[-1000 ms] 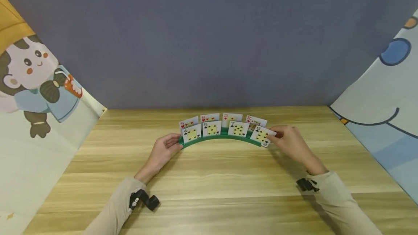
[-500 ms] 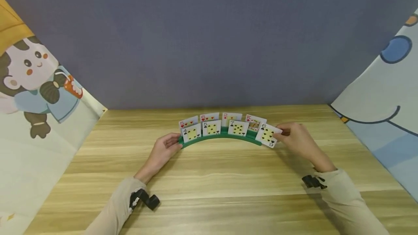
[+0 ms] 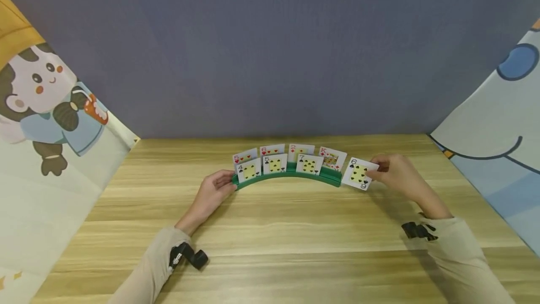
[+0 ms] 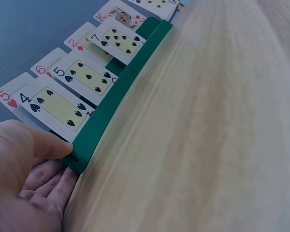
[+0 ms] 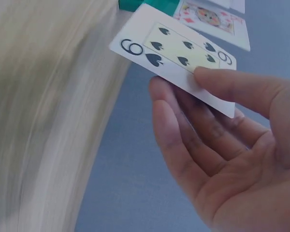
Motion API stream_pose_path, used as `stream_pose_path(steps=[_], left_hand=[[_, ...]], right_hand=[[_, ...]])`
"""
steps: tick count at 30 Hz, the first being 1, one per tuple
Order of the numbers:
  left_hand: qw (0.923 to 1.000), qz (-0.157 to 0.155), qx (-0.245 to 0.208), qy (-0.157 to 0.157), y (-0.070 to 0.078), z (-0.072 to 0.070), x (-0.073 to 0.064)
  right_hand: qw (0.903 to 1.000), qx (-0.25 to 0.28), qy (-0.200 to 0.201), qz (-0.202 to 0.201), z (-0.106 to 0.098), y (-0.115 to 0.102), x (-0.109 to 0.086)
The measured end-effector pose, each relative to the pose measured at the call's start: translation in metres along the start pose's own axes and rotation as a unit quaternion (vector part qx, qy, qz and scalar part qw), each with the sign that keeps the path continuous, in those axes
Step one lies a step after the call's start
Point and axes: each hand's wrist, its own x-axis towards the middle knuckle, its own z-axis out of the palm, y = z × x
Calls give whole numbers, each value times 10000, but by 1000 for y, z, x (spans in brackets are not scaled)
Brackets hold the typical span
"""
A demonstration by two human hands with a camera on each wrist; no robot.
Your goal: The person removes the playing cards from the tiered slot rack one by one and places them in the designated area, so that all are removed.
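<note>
A curved green card holder [image 3: 291,174] stands on the table with playing cards upright in two rows. Its front row carries the four [image 3: 249,171], five [image 3: 274,163] and seven of spades [image 3: 310,165]. Behind them are the five of hearts, six of hearts, two of diamonds and king of diamonds [image 3: 334,159]. My left hand [image 3: 213,193] grips the holder's left end, thumb in front and fingers beneath, as the left wrist view shows. Off the holder's right end, my right hand [image 3: 398,177] pinches the six of spades [image 3: 358,174] between thumb and fingers, face toward me.
The wood-grain table [image 3: 278,238] stretches in front of the holder. A dark grey-blue panel [image 3: 278,50] rises at the back edge, with cartoon-printed panels [image 3: 67,107] on both sides.
My right hand has drawn the six of spades rightward, from overlapping the holder's right end to beside it, uncovering the king of diamonds. My left hand keeps its grip.
</note>
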Motion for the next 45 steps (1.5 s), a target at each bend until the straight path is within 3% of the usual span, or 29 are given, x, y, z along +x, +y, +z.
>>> stream_pose_path(steps=[6,12,24,30,45], left_hand=[[10000,12,-21,55,2,1,1],[10000,0,-2,47,2,1,0],[10000,-13,17,80,2,3,-2],[10000,23,51,73,0,0,-2],[9998,-51,141,134,2,-1,-3]], right_hand=[[9992,-48,401,-71,-9,0,3],[9986,16,512,-97,-8,0,9],[9922,902,855,123,9,9,32],[9863,1368,753,534,22,24,38],[9821,1500,-27,1138,34,48,47]])
